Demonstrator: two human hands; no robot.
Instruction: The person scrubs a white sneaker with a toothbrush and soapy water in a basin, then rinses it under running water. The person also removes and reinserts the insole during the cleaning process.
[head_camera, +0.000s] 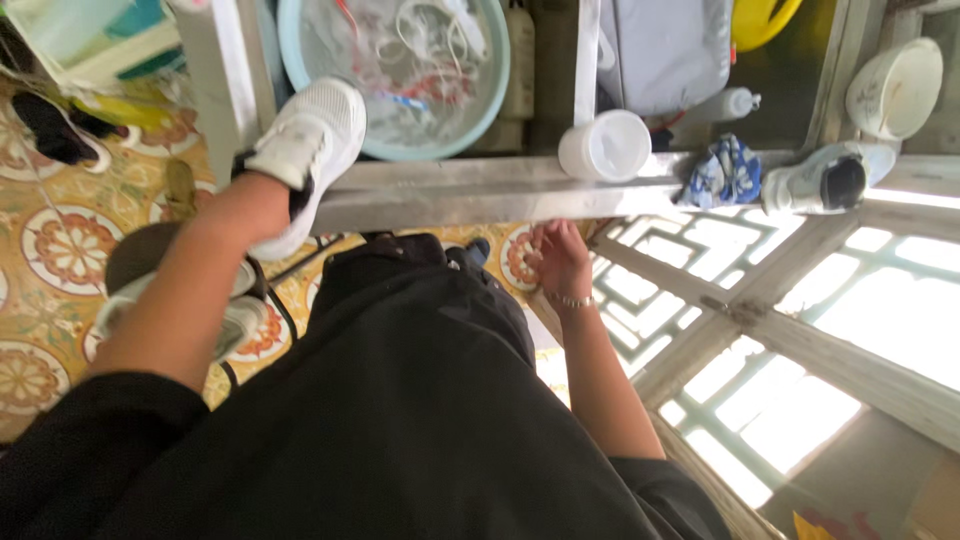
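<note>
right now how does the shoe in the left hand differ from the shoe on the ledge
The shoe in the left hand is held up off the ledge, its white upper toward the camera. The shoe on the ledge lies apart from both hands, its dark opening showing. The held one looks whiter; the ledge one looks greyer. Both are light sneakers. The right hand holds neither.

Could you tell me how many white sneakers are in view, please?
2: one white sneaker in the left hand; another sneaker on the window ledge, right. More may be hidden.
</note>
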